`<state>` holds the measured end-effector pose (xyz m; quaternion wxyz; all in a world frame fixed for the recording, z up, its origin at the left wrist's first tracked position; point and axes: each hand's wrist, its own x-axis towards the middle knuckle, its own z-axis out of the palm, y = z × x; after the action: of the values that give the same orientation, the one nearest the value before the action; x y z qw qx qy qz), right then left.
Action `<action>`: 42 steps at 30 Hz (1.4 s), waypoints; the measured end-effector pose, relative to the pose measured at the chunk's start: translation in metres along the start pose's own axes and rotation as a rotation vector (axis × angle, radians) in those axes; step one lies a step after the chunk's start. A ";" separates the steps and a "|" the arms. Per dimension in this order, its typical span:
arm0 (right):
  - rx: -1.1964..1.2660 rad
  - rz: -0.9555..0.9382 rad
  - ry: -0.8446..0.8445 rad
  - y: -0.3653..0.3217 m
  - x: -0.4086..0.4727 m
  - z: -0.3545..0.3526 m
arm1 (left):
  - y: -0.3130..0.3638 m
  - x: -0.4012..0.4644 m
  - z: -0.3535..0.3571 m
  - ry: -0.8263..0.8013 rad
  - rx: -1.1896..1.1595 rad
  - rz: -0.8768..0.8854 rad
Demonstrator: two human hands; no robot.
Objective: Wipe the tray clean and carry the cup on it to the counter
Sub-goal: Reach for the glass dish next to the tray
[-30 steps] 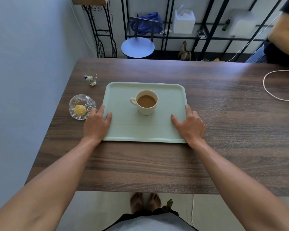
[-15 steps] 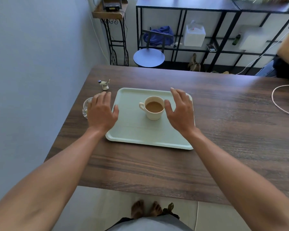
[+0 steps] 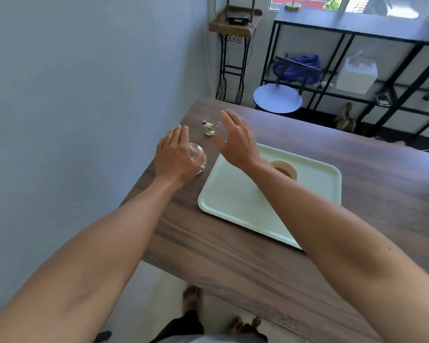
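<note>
A pale green tray (image 3: 235,204) lies on the dark wooden table (image 3: 295,268). A cream cup (image 3: 286,169) of brown drink stands on the tray, partly hidden behind my right forearm. My left hand (image 3: 175,154) hovers over a small glass bowl (image 3: 198,157) left of the tray, fingers apart, and the bowl is mostly covered by it. My right hand (image 3: 235,141) is raised above the tray's far left corner, open with fingers spread, near a small bird figurine (image 3: 209,128). Neither hand holds anything.
A grey wall runs along the table's left edge. Beyond the far edge stand a round blue stool (image 3: 278,101), a black metal shelf unit (image 3: 357,60) with a blue cloth and a white box, and a small wooden stand (image 3: 234,21). My bare feet show below.
Both hands left the tray's near edges, rose and swung left: the left over the glass bowl, the right past the cup toward the figurine. The view has turned left and upward.
</note>
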<state>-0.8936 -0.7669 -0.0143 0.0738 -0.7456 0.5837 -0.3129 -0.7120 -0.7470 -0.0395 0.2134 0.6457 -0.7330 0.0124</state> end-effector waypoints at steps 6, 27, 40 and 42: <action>-0.049 0.046 -0.070 0.007 0.037 0.044 | -0.029 0.000 0.023 -0.059 -0.026 -0.027; -0.173 0.318 -0.013 0.062 0.115 0.111 | -0.074 0.082 0.092 -0.172 -0.287 0.043; -0.280 0.645 0.135 0.119 0.107 0.068 | -0.039 0.190 0.134 -0.265 -0.361 0.131; -0.304 0.695 0.148 0.125 0.104 0.062 | -0.034 0.199 0.139 -0.271 -0.379 0.139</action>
<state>-0.9495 -0.9166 -0.0833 0.0217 -0.4812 0.8450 -0.2322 -0.7362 -0.9807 -0.1096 0.2289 0.5378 -0.7870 -0.1976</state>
